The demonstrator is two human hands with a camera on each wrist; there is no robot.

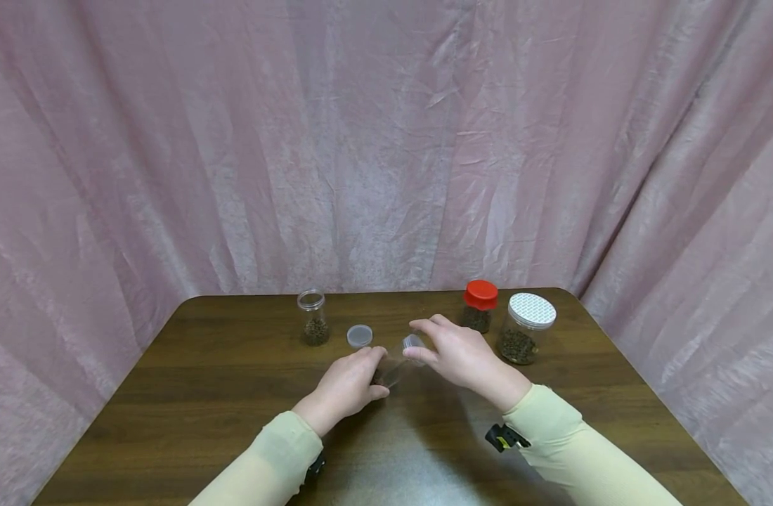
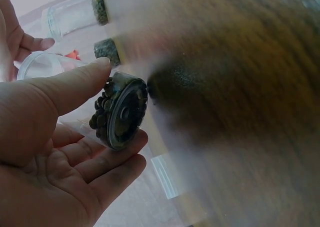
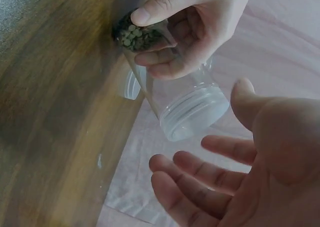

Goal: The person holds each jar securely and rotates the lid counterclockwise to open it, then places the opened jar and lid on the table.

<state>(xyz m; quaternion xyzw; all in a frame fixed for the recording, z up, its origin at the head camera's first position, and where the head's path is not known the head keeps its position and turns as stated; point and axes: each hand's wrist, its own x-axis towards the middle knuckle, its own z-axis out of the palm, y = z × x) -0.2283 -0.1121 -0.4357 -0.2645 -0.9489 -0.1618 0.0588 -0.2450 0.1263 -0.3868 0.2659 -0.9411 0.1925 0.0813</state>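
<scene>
My left hand (image 1: pixel 351 383) grips a clear jar (image 3: pixel 187 99) near its base, thumb on one side and fingers on the other. Dark pellets (image 2: pixel 102 107) lie in the bottom of this jar. It is tilted, with its ribbed, whitish top end pointing at my right hand (image 1: pixel 459 351). That hand is spread around the top end, thumb and fingers apart; the right wrist view shows a gap between its fingers and the jar. A round translucent lid (image 1: pixel 360 336) lies on the table just beyond my left hand.
A lidless clear jar (image 1: pixel 314 327) with dark pellets stands at the back left of the wooden table (image 1: pixel 190 386). To the right stand a red-lidded jar (image 1: pixel 480 302) and a wider white-lidded jar (image 1: pixel 527 330), both part filled. A pink curtain (image 1: pixel 374 154) hangs behind.
</scene>
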